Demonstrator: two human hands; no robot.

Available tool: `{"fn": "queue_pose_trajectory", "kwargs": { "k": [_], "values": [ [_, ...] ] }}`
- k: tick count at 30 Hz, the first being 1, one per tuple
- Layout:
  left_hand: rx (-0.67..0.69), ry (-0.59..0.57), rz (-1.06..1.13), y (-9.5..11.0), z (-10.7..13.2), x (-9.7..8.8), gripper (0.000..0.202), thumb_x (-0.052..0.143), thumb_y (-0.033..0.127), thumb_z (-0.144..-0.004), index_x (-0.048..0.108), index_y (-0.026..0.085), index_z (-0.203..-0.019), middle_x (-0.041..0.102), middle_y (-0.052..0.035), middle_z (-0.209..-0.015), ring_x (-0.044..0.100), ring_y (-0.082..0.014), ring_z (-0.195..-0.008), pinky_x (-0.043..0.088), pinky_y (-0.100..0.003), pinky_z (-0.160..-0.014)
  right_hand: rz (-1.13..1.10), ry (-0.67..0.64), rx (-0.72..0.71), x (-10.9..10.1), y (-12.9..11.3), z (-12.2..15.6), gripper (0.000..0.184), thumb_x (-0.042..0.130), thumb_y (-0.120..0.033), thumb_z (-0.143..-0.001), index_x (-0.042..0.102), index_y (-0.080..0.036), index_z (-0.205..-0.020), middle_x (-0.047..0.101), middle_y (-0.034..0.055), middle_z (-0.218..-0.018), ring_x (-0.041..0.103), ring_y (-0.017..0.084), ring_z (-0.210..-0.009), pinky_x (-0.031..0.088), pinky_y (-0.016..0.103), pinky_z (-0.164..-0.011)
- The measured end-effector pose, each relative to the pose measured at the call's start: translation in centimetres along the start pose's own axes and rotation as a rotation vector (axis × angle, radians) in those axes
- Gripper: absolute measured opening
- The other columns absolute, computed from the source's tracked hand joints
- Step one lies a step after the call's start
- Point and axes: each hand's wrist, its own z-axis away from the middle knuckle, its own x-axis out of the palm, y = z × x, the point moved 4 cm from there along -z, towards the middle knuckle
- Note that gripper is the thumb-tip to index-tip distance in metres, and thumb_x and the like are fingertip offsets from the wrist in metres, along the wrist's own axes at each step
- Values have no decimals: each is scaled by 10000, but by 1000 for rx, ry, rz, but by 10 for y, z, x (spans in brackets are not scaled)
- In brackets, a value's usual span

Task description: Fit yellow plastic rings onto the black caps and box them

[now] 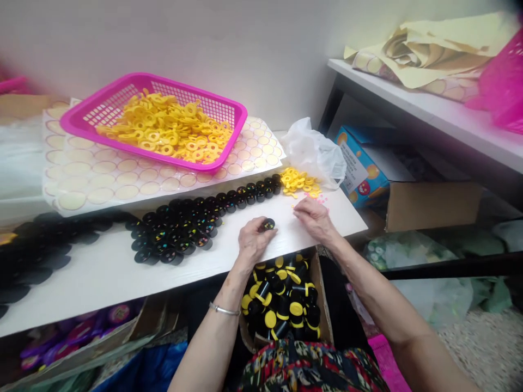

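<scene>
Table: a white table (229,231) runs along a pale wall (269,49); past its right end, a blue box (363,169) sits below a white shelf (433,117).
Back edge: sheets of round stickers (126,178) lie here, a pink basket (241,117) of yellow rings (163,128) on top.
Right end: a loose yellow pile (298,181) lies beside a white plastic bag (316,152), with tiny pink bits (322,200) in front.
Black cups: many black cups (174,231) stand packed together left of the hands, one row reaching the yellow pile; several hold coloured specks.
Below the front edge: a carton (324,305) holds black tubes with yellow caps (281,294).
Hard to see: dark items at the table's left end are blurred and cut off; the carton's near side is hidden by patterned clothing (302,367).
Left hand: the left hand (253,239), near the front edge, curls thumb and fingers around one small cup (268,224), its mouth up.
Right hand: the right hand (314,218), beside the pink bits, has thumb and fingertips pressed together; I cannot tell whether anything is between them.
</scene>
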Motion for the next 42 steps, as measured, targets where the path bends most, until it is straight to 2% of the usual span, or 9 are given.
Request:
{"fn": "queue_pose_trajectory", "kwargs": {
  "k": [4,7,12,22,25,29,36,39,42],
  "values": [
    [28,9,-27,7,2,-4,258,717,367,-644,657,209,-839,600,18,-736,507,-112,-666,402,-225,-628,-24,-123,38,40,-18,5,110,503,-145,-761,601,-189,-737,561,12,-717,545,137,-711,425,259,-689],
    [36,46,-24,8,3,-6,234,717,330,-641,657,207,-830,581,22,-716,495,-110,-656,395,-223,-616,91,-117,130,50,-11,12,109,500,-120,-723,590,-181,-734,576,12,-701,544,140,-684,421,258,-673],
    [44,69,-7,3,3,-5,246,726,313,-629,656,209,-841,591,19,-742,490,-110,-648,398,-229,-614,245,-192,146,51,-2,18,122,490,-124,-716,590,-184,-751,604,15,-708,552,145,-675,409,252,-652],
    [68,47,-22,4,4,-5,256,721,311,-641,644,212,-864,587,17,-746,487,-118,-660,396,-237,-621,184,-193,137,53,8,20,102,537,-139,-710,598,-186,-778,585,7,-714,548,144,-685,412,252,-661],
    [64,51,-20,4,3,-4,262,723,319,-640,643,213,-865,586,16,-754,488,-119,-664,398,-240,-630,283,-216,106,53,6,19,75,533,-163,-751,606,-183,-753,545,13,-713,527,144,-695,390,247,-653],
    [58,38,-24,5,3,-4,240,708,327,-653,641,214,-855,576,17,-744,486,-120,-666,393,-240,-631,475,-343,74,58,0,18,176,474,-189,-826,606,-181,-710,538,30,-774,508,141,-724,351,243,-637],
    [57,-6,-42,10,3,-7,188,672,328,-685,626,205,-820,561,13,-725,487,-125,-680,382,-236,-628,683,-434,30,62,-6,18,231,373,-193,-888,592,-176,-816,548,50,-834,496,151,-738,315,250,-610],
    [60,-7,-40,10,3,-7,189,673,323,-686,629,205,-827,560,13,-726,484,-124,-677,384,-239,-630,738,-469,68,63,-6,14,233,373,-176,-876,602,-174,-834,576,66,-844,510,158,-715,304,258,-587],
    [44,15,-36,9,4,-7,193,689,305,-672,639,210,-832,561,15,-729,485,-123,-670,390,-242,-636,682,-489,181,62,-4,4,210,428,-171,-835,634,-166,-792,619,81,-799,540,168,-712,325,259,-603]
  ]
}}
